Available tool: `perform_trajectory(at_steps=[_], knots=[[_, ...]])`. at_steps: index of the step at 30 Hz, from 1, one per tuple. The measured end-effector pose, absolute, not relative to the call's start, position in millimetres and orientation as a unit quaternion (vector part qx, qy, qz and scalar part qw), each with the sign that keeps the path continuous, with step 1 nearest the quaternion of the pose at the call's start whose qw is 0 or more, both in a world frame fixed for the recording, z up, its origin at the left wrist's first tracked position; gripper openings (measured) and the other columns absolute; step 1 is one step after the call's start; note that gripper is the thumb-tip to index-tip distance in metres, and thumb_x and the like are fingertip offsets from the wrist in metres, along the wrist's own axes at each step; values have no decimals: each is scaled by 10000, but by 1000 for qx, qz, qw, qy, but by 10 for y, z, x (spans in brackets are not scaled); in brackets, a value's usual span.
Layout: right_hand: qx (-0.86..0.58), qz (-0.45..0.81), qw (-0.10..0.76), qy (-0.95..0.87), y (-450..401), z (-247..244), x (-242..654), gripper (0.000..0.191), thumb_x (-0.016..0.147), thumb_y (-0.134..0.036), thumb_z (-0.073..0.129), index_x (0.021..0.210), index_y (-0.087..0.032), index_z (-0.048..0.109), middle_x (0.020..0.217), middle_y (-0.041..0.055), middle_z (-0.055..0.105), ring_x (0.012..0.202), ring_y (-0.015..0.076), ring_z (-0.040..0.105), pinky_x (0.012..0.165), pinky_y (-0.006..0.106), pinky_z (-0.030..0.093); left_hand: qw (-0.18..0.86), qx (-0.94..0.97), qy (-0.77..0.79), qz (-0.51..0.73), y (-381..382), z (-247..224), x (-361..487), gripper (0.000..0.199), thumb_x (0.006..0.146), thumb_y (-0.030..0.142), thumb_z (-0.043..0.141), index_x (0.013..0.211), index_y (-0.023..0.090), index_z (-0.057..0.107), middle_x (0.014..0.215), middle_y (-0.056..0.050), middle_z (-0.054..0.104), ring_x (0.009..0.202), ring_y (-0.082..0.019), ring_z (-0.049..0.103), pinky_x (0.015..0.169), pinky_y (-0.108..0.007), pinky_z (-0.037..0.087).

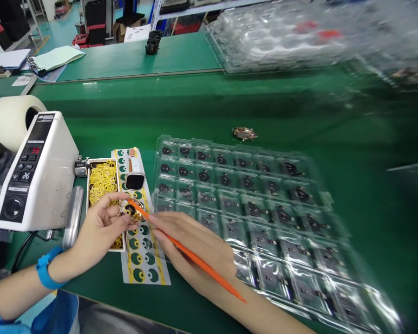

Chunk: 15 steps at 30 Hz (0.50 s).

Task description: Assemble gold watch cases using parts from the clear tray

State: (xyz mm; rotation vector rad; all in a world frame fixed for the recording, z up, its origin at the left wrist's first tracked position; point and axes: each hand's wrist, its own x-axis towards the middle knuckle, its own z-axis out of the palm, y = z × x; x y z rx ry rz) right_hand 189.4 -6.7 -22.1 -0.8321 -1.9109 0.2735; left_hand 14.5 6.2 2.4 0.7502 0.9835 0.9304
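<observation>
My left hand [99, 225] pinches a small round gold-coloured metal part [135, 212] with a dark middle, which looks like a watch case. My right hand [191, 246] grips orange tweezers [209, 271] like a pen, their tip touching or just over that part's upper face. Under the hands lies a sheet of yellow and green round stickers [128, 273]. On its upper half rests a smartwatch [134, 180] with a pale strap. Left of the sheet, a narrow box [88, 185] holds yellow rings [103, 178], partly hidden by my left hand.
A white tape dispenser [61, 153] stands left, beside a rounded metal bar [73, 218]. A clear tray [329, 199] of small black parts spreads right, partly under my right forearm. Behind it lies another gold-coloured metal part [244, 133]. Stacked clear trays [278, 37] occupy the back shelf.
</observation>
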Motion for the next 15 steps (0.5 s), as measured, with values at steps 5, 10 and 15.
perform_trajectory(at_steps=[5,10,15], knots=[[-282,-23,431,-857,-85,-332,1870,226,918,0,484,1083,-39,634,921,155,751,899,231,724,796,347,648,711,342,454,414,44,-7,141,298,754,166,731,1013,170,583,735,31,703,690,-83,668,715,-192,572],[-242,-79,381,-889,-102,-347,1892,306,929,-24,386,1089,-25,647,970,186,742,954,267,713,807,384,643,691,360,475,409,56,-24,110,250,771,178,697,1013,174,633,710,36,647,672,-96,634,712,-235,593],[-323,94,493,-802,-117,-279,1974,316,945,-89,442,1209,-163,599,946,117,718,915,217,692,719,346,621,704,344,471,405,69,-6,86,149,826,201,638,966,174,682,725,29,623,652,-95,660,660,-229,617]])
